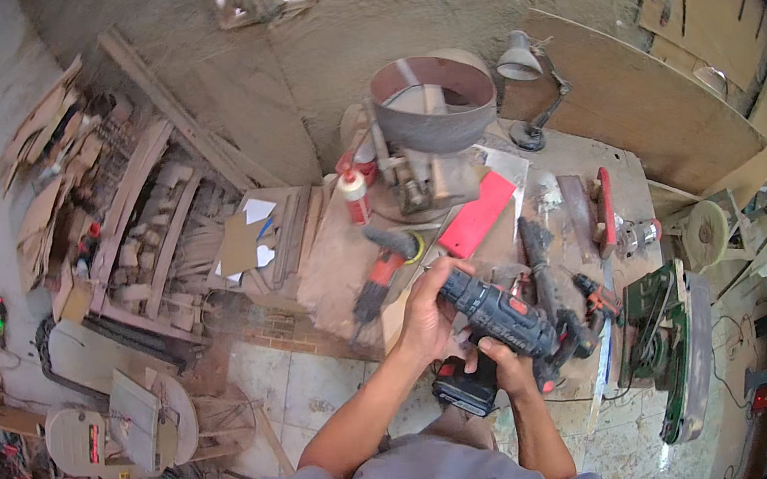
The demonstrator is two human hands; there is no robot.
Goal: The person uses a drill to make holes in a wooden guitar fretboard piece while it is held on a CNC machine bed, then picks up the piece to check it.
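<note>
Cordless drill (512,317) is hovering just right of the frame's centre, in front of the cluttered desk (329,269). As I'm watching, the left hand (423,318) is curling round its nose, seemingly for steadying, and the right hand (510,367) is clasping the handle, probably for bearing the weight. Each grip is bending closely about the tool; its body is slanting between and above them, the battery pack (465,387) jutting toward lower centre.

Left hand (427,315) curled, ahead of the curled right hand (509,365)
</note>
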